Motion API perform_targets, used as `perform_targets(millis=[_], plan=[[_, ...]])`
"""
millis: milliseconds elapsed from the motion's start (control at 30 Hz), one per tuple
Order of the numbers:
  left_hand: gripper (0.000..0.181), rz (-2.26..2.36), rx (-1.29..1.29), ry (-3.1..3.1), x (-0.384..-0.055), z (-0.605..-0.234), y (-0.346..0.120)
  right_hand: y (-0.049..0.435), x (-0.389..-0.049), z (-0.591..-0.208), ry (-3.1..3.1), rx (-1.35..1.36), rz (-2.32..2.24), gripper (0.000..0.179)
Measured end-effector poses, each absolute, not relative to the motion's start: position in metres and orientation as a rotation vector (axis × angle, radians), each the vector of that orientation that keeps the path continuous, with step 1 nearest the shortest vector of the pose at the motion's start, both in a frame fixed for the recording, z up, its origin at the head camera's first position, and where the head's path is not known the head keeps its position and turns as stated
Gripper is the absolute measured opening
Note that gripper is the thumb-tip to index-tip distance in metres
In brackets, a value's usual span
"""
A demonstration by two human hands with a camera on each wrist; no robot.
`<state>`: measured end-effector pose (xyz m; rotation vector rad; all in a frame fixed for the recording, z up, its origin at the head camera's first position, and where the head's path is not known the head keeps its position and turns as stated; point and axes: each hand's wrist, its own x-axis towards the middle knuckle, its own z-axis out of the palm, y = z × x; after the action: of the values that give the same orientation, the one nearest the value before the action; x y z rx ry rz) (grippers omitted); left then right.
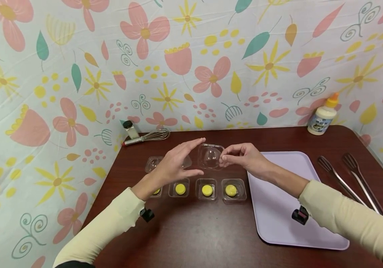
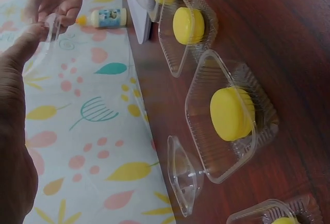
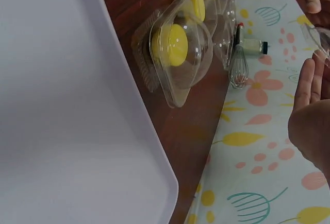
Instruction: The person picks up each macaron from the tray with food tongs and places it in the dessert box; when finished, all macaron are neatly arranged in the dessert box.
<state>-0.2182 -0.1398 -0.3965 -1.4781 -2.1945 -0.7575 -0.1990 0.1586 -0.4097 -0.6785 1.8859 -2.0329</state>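
My right hand [image 1: 245, 158] pinches the right edge of a clear domed lid [image 1: 210, 156], held up above the back of the table. On the lid's other side my left hand [image 1: 174, 160] is raised, thumb and fingers spread wide around its left edge. In the right wrist view a small gap shows between the left thumb and the lid. Below is a row of clear square containers [image 1: 206, 197], each with a yellow macaron-like round [image 1: 207, 190] inside. A domed cover sits over the rightmost container [image 3: 149, 64]; the left hand partly hides the leftmost.
Another domed lid [image 1: 153, 163] lies behind the row. A lilac tray [image 1: 285, 201] stands right of the containers, with a slotted metal utensil [image 1: 335, 176] beyond it. At the back are a whisk [image 1: 151, 135], a black-capped jar [image 1: 131, 130] and a white squeeze bottle [image 1: 322, 117], near the patterned cloth.
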Motion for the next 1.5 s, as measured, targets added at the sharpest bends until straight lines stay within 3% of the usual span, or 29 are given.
perform_targets(millis=[433, 833, 967, 1167, 1300, 1500], plan=[[0.094, -0.714, -1.49, -2.207, -0.218, -0.404, -0.14, 0.155, -0.196, -0.413, 1.549, -0.403, -2.108, 0.015], [0.092, -0.758, -1.498, -2.234, -0.218, -0.413, -0.14, 0.155, -0.194, -0.417, 1.523, -0.381, -2.118, 0.016], [0.088, -0.762, -1.478, -2.262, -0.22, -0.415, -0.141, 0.155, -0.194, -0.418, 1.796, -0.487, -2.028, 0.042], [0.081, -0.785, -1.446, -2.315, -0.222, -0.419, -0.142, 0.151, -0.19, -0.421, 2.303, -0.912, -1.736, 0.074], [0.079, -0.812, -1.455, -2.324, -0.223, -0.42, -0.143, 0.148, -0.187, -0.423, 2.538, -1.083, -1.564, 0.08], [0.079, -0.851, -1.456, -2.376, -0.221, -0.424, -0.145, 0.145, -0.186, -0.429, 2.662, -1.121, -1.505, 0.076]])
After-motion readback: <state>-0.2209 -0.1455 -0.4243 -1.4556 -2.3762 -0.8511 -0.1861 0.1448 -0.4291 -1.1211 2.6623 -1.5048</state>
